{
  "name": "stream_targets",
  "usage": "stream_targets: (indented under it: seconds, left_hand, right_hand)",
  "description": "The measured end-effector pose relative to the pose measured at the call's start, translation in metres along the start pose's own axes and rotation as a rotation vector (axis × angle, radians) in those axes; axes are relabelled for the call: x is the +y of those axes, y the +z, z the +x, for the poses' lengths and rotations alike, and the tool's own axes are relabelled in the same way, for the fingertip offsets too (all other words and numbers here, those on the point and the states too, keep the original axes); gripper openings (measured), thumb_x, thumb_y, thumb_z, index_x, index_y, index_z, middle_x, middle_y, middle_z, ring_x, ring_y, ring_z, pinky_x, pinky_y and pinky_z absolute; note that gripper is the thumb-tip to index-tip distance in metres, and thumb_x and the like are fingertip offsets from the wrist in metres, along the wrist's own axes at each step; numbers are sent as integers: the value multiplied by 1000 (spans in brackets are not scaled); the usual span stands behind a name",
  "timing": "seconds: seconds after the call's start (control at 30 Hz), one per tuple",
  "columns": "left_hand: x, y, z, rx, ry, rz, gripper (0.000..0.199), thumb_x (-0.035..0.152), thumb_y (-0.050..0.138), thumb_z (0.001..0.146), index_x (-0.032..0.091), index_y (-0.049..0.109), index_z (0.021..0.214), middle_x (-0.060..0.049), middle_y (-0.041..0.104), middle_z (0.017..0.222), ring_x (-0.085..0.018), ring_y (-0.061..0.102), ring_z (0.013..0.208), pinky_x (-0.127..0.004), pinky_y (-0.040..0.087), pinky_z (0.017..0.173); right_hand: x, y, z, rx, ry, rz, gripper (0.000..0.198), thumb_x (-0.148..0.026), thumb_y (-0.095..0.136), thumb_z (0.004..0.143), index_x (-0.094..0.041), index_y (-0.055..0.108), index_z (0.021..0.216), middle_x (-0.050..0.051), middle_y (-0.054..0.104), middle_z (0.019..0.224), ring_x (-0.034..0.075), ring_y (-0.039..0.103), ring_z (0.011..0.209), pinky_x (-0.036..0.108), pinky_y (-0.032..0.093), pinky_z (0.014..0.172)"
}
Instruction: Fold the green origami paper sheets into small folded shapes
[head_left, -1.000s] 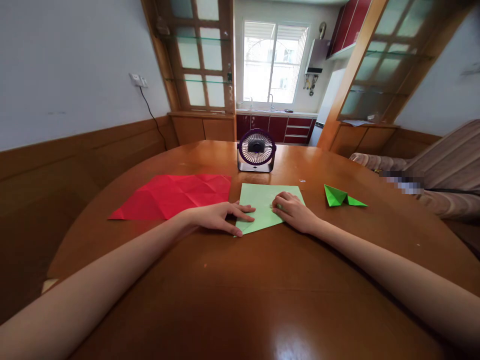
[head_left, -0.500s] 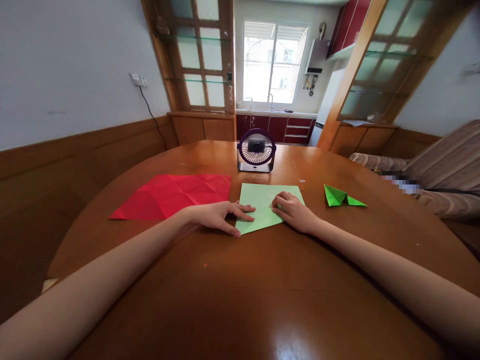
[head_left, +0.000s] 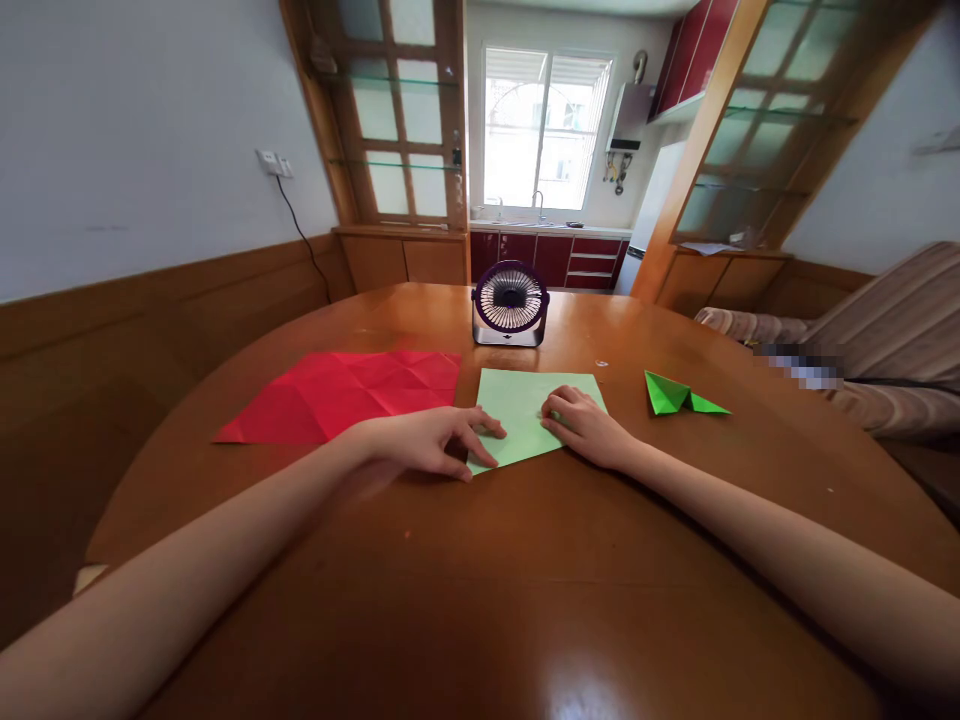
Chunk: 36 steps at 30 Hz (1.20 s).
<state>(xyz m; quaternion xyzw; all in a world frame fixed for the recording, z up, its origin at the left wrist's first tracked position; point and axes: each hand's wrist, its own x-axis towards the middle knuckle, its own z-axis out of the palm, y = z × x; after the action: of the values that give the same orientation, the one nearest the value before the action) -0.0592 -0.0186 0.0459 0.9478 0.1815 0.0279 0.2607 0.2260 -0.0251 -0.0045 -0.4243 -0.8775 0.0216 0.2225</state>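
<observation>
A light green sheet of paper [head_left: 514, 396] lies flat on the table in front of me. My left hand [head_left: 439, 438] rests at its near left corner, fingers spread and slightly bent over the paper, thumb by the corner. My right hand [head_left: 583, 425] lies on the right part of the sheet with its fingers curled together against the paper. Whether anything is between those fingers is hidden. To the left, a creased red sheet [head_left: 341, 390] is spread out, partly behind my left wrist. A folded bright green paper piece [head_left: 670, 395] sits off to the right.
A small dark purple fan [head_left: 510, 300] stands on the wooden table [head_left: 480, 590] beyond the green sheet. A tiny light scrap [head_left: 601, 364] lies right of the fan. A striped sofa [head_left: 885, 330] is at the right, past the table's rounded edge.
The fingers of my left hand have drawn back slightly and bent a little more. My right hand keeps its place on the green sheet. The view has shifted a little.
</observation>
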Motion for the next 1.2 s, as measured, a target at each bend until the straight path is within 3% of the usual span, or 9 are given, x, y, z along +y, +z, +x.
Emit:
stream_targets:
  seconds: [0.1, 0.23, 0.53, 0.67, 0.9, 1.2]
  left_hand:
    - [17, 1, -1, 17, -42, 74, 23, 22, 63, 85, 26, 74, 105, -6, 58, 126, -17, 64, 96, -23, 50, 76]
    - [33, 3, 0, 53, -34, 256, 18, 24, 58, 88, 24, 76, 91, -3, 62, 110, -12, 62, 77, -21, 48, 69]
    - [38, 18, -5, 79, 65, 550, 26, 23, 47, 93, 18, 73, 92, -7, 64, 97, -18, 62, 84, -28, 48, 75]
    - [38, 19, -5, 96, 70, 554, 24, 23, 48, 93, 18, 71, 92, -6, 62, 89, -17, 61, 79, -26, 47, 71]
    - [34, 25, 1, 149, 97, 633, 31, 33, 44, 97, 17, 67, 111, -6, 59, 86, -17, 57, 76, -27, 45, 68]
    - [33, 30, 3, 178, 116, 694, 33, 37, 44, 98, 17, 66, 112, -6, 57, 85, -18, 56, 76, -29, 45, 67]
  right_hand:
    - [0, -1, 0, -2, 3, -6, 17, -30, 43, 96, -19, 56, 96, 10, 56, 103, 25, 52, 102, 44, 41, 96]
    - [-1, -1, -1, 6, 2, -27, 17, -30, 43, 96, -19, 57, 95, 10, 56, 103, 24, 52, 101, 44, 40, 96]
    - [-3, -2, -1, 8, 13, -52, 18, -31, 43, 97, -20, 57, 94, 10, 56, 103, 24, 52, 100, 44, 40, 96]
    - [-3, -3, -1, 7, 14, -47, 17, -30, 43, 97, -21, 57, 95, 10, 56, 104, 24, 52, 101, 44, 40, 95]
    - [-3, -2, -1, 3, 23, -30, 17, -30, 44, 97, -19, 57, 95, 10, 56, 103, 24, 52, 102, 43, 40, 97]
    - [-2, -2, -1, -3, 31, -43, 18, -30, 43, 96, -19, 58, 96, 10, 57, 104, 25, 52, 102, 45, 39, 97]
